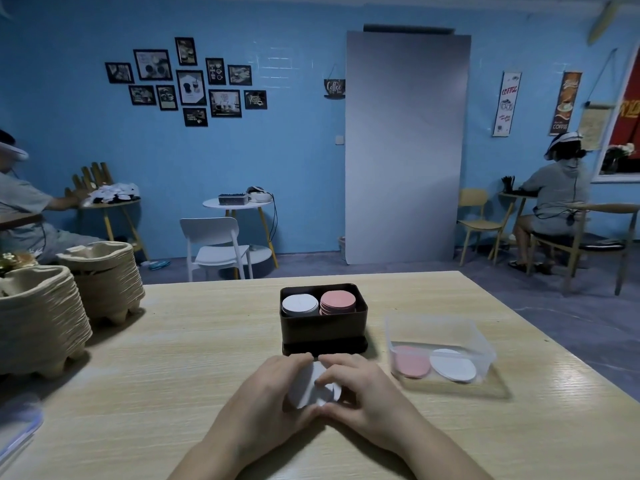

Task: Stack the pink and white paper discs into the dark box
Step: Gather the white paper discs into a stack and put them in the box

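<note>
Both hands together low over counter, just in front of dark box. Left hand and right hand curl fingers round held white discs. Inside dark box: white pile on left, pink pile on right. Clear tub to right holds loose pink discs and loose white discs.

Box looks black, maybe dark brown. Inside: white discs & pink discs. Table is light wood w/ thin stripes. Wall blue.
</note>
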Action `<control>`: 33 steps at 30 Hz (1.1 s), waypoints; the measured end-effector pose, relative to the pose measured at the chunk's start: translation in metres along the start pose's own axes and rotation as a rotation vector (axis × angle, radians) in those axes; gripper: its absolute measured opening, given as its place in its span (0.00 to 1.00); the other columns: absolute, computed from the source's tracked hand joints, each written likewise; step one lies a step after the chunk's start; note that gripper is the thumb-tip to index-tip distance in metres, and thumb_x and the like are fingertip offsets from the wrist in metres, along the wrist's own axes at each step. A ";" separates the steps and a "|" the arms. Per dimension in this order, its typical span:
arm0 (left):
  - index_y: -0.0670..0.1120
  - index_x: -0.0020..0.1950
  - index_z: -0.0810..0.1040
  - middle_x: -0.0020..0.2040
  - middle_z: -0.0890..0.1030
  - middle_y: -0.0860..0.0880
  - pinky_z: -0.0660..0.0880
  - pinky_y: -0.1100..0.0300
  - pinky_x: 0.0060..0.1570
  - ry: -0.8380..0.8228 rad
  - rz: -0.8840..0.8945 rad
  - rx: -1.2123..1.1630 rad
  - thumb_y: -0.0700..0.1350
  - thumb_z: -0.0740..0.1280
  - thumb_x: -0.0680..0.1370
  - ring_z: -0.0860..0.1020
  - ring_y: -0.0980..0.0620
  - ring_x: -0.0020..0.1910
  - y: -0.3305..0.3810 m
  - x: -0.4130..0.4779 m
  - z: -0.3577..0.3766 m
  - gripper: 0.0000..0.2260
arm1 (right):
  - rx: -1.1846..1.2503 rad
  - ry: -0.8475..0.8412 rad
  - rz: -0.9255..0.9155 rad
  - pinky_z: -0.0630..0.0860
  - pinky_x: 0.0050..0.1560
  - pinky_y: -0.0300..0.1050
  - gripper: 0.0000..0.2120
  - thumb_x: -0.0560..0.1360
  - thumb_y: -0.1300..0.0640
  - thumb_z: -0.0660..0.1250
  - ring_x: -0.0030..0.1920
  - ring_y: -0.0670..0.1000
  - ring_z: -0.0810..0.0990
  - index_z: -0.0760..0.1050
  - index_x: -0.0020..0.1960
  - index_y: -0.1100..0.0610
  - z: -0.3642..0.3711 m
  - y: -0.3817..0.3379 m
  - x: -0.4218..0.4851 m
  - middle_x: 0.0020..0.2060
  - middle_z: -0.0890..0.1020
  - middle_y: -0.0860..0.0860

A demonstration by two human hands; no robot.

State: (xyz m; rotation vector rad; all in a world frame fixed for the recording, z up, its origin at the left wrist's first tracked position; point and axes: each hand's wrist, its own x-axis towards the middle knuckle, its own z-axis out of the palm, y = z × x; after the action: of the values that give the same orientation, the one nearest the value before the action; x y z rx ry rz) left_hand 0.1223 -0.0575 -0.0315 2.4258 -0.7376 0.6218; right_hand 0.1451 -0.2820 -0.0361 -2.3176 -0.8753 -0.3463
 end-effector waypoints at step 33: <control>0.56 0.51 0.82 0.61 0.82 0.59 0.79 0.60 0.55 0.090 -0.027 -0.184 0.46 0.76 0.74 0.80 0.61 0.61 -0.014 -0.009 -0.002 0.08 | 0.197 0.074 0.070 0.76 0.60 0.35 0.12 0.69 0.51 0.79 0.71 0.32 0.66 0.78 0.49 0.46 -0.006 -0.007 -0.003 0.69 0.75 0.46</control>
State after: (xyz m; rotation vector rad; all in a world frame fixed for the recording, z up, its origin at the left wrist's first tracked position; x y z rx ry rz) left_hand 0.1236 -0.0429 -0.0406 2.2208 -0.6921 0.6201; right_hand 0.1381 -0.2835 -0.0295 -2.1336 -0.7554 -0.3000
